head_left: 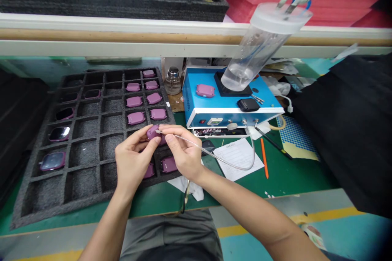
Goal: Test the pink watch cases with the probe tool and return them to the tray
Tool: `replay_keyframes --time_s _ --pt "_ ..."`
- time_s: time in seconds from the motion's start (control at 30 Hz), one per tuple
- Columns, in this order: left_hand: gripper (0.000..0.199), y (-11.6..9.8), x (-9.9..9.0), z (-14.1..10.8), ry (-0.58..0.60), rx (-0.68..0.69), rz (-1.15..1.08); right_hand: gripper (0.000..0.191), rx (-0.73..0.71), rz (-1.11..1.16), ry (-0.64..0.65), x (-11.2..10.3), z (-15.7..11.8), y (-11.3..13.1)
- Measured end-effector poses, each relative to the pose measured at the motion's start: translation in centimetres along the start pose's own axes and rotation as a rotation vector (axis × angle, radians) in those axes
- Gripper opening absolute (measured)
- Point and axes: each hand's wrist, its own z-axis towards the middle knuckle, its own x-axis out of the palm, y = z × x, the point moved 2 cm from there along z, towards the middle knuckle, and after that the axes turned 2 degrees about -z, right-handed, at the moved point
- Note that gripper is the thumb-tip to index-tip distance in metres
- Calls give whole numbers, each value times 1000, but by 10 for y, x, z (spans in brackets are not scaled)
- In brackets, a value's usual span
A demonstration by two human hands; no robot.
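Observation:
My left hand (130, 159) is closed around a small purple watch case (152, 131), held above the near right part of a black foam tray (83, 153). Pinched in my right hand (188, 157) is the end of a thin clear tube (245, 169), its tip touching or very close to the case. The tube loops back to the front of a blue machine (196, 108). Beneath my hands, more purple cases (169, 164) sit in tray compartments, some partly hidden. Along the tray's left side lie watches with dark screens (52, 160).
On the machine stand a tilted-looking clear cylinder (249, 57) holding liquid, a purple case (205, 90) and a black watch case (248, 105). A glass bottle (173, 80) stands left of it. Paper (237, 155) and an orange pen (264, 158) lie on the green mat.

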Motion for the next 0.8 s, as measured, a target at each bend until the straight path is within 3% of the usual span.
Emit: replay_keyframes --time_s 0.8 --pt "42 1 -1 -1 -2 6 -4 14 -30 10 10 0 0 2"
